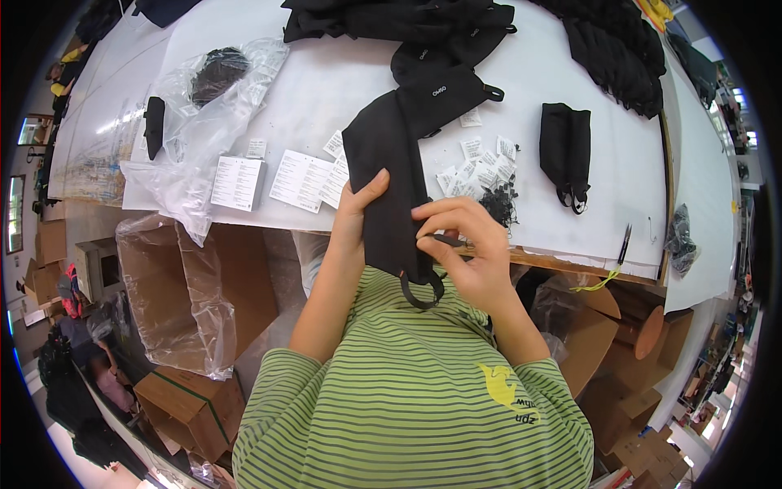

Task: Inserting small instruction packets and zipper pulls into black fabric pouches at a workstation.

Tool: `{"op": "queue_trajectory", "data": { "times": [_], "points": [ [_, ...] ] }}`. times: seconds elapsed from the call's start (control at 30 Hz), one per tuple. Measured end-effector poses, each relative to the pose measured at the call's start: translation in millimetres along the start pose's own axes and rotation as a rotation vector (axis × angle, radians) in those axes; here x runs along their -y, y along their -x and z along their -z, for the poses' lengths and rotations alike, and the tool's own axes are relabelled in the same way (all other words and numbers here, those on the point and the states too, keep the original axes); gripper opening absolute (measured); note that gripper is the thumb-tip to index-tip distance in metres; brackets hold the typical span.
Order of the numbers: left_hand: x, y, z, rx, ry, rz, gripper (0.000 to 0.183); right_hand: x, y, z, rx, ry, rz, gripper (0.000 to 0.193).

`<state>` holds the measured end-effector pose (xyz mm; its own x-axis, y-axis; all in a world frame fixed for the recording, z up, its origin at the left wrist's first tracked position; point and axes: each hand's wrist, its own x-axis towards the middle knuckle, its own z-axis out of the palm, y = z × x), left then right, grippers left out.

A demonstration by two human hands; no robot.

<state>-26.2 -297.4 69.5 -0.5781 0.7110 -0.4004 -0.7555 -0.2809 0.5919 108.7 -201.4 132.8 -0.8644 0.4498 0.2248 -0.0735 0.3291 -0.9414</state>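
A long black fabric sleeve (387, 175) is held slanting over the table's near edge, with a dark strap loop (423, 297) hanging at its lower end. My left hand (356, 218) is closed on its left side, thumb lying on top. At the right edge of the cloth, my right hand (472, 244) pinches a slim dark object (444, 240), whose kind I cannot make out. Just beyond lies another black sleeve (444, 98) with a small end loop, overlapped by the held one. White printed labels (481, 167) and a heap of small black bits (498, 202) lie right of my hands.
Black sleeves pile up at the far side (358, 24) and far right (615, 65); a single black pouch (564, 147) lies nearer. Snips (625, 244) with a yellow cord rest at the front edge. Printed cards (236, 183) and a clear plastic bag (183, 138) lie left; cartons (191, 407) stand below.
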Motion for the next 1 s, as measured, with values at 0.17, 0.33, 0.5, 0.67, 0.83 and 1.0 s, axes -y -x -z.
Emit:
{"op": "queue_trajectory", "data": {
  "times": [0.17, 0.33, 0.5, 0.67, 0.83, 1.0],
  "points": [
    [3.7, -1.0, 4.2, 0.027, -0.008, -0.008, 0.029, -0.3, -1.4, 1.2, -0.02, 0.037, 0.028, 0.007],
    [4.6, -5.9, 9.4, 0.023, 0.043, -0.027, 0.025, 3.2, -0.1, 4.4, 0.048, 0.01, -0.021, 0.007],
    [6.0, -4.2, 10.0, -0.001, 0.028, -0.017, 0.025, 0.1, -0.4, 5.7, 0.105, 0.076, 0.035, 0.009],
    [6.5, -4.5, 10.8, -0.024, 0.052, 0.005, 0.026, -10.0, -2.7, 7.7, 0.103, -0.003, 0.017, 0.01],
    [2.1, -3.4, 8.2, 0.006, 0.055, -0.004, 0.038, -15.6, -2.7, 12.2, 0.08, -0.071, 0.01, 0.01],
    [1.2, 0.0, 5.4, -0.029, 0.02, -0.045, 0.038, -15.0, -0.3, 8.2, 0.046, -0.047, 0.004, 0.009]
  ]
}}
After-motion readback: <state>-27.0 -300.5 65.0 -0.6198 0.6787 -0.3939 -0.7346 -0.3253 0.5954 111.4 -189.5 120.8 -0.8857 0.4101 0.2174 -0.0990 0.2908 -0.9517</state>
